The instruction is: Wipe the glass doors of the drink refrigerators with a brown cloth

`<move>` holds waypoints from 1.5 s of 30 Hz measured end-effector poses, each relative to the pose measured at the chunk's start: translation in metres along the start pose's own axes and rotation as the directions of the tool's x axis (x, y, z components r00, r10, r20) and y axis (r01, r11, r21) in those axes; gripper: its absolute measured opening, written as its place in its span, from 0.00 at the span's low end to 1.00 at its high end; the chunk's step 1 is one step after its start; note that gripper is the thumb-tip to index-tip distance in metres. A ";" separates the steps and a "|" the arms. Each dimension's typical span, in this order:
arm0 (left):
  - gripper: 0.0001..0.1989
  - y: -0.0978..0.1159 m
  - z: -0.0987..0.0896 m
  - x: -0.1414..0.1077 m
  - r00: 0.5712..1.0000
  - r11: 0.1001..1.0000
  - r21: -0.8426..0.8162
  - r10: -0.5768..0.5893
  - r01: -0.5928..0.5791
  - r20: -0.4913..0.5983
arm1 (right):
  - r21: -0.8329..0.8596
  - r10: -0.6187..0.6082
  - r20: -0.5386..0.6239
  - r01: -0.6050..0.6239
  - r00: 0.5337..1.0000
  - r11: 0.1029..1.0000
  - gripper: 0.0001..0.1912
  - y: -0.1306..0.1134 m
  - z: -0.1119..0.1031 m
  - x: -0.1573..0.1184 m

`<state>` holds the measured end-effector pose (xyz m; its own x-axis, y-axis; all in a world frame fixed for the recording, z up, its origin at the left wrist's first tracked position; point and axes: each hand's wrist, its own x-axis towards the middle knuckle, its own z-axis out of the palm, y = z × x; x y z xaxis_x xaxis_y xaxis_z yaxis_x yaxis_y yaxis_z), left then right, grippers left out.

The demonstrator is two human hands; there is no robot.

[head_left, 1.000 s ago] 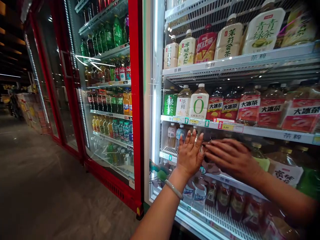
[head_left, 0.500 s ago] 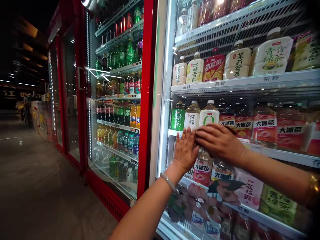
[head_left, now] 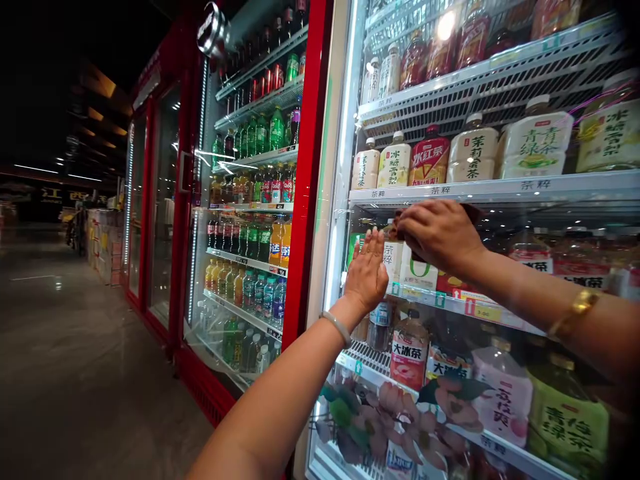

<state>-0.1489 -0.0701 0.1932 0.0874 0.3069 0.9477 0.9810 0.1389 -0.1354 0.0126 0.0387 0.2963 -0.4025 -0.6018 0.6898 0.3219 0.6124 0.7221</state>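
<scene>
My left hand (head_left: 369,272) lies flat against the glass door (head_left: 345,373) of a drinks cooler, fingers stretched upward. A light bangle (head_left: 336,328) is on that wrist. Just right of it, my right hand (head_left: 440,233) is closed over a brown cloth (head_left: 473,213) and presses it to the glass. Only edges of the cloth show around the fingers. Behind the pane, a white-labelled bottle with a green ring (head_left: 421,273) is partly covered by my right hand. A red-labelled tea bottle (head_left: 429,157) stands on the shelf above.
Flower decals (head_left: 400,417) cover the lower part of the glass. To the left, a red-framed cooler (head_left: 305,200) holds rows of bottles and cans. The floor (head_left: 90,360) runs back beside it toward stacked boxes (head_left: 104,243).
My right hand and the cloth have moved up across the glass, apart from my left hand. My left hand stays flat on the door. The view has shifted slightly.
</scene>
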 end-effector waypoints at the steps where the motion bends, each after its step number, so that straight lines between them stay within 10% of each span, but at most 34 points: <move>1: 0.37 0.001 0.002 0.012 0.999 0.999 -0.010 -0.037 0.036 -0.026 | -0.027 0.110 -0.026 -0.110 0.994 0.994 0.11 0.000 0.002 0.007; 6: 0.35 -0.002 0.002 0.036 0.996 0.996 -0.022 -0.088 0.087 -0.030 | -0.012 -0.044 -0.013 0.044 0.999 0.999 0.09 -0.024 0.003 0.003; 11: 0.36 -0.006 -0.008 0.008 0.976 0.985 0.052 0.154 -0.164 0.155 | 0.096 -0.362 0.077 0.354 0.929 0.930 0.09 0.025 -0.025 -0.026; 17: 0.36 0.022 0.007 0.051 1.000 0.999 0.039 -0.023 0.023 0.003 | -0.109 0.129 -0.065 -0.135 0.990 0.985 0.10 0.024 -0.022 -0.002; 24: 0.38 0.066 0.015 0.042 0.968 0.971 0.005 0.239 -0.240 0.082 | 0.051 -0.257 0.045 0.254 0.965 0.966 0.09 0.045 -0.057 -0.069; 31: 0.37 0.097 0.034 0.069 0.999 0.999 -0.022 0.026 -0.026 -0.026 | -0.161 0.205 -0.051 -0.210 0.977 0.964 0.09 0.064 -0.064 -0.055; 38: 0.39 0.109 0.043 0.065 0.986 0.984 0.065 0.164 -0.163 -0.008 | 0.042 -0.315 0.075 0.312 0.946 0.949 0.08 0.089 -0.097 -0.112; 45: 0.39 0.128 0.050 0.083 0.992 0.990 0.109 0.101 -0.092 -0.077 | -0.173 0.240 -0.060 -0.247 0.969 0.954 0.10 0.085 -0.087 -0.083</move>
<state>-0.0243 0.0204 0.2404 0.1989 0.2461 0.9486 0.9439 0.2122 -0.2530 0.1480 0.0959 0.3053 -0.2613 -0.4671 0.8447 0.5543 0.6438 0.5275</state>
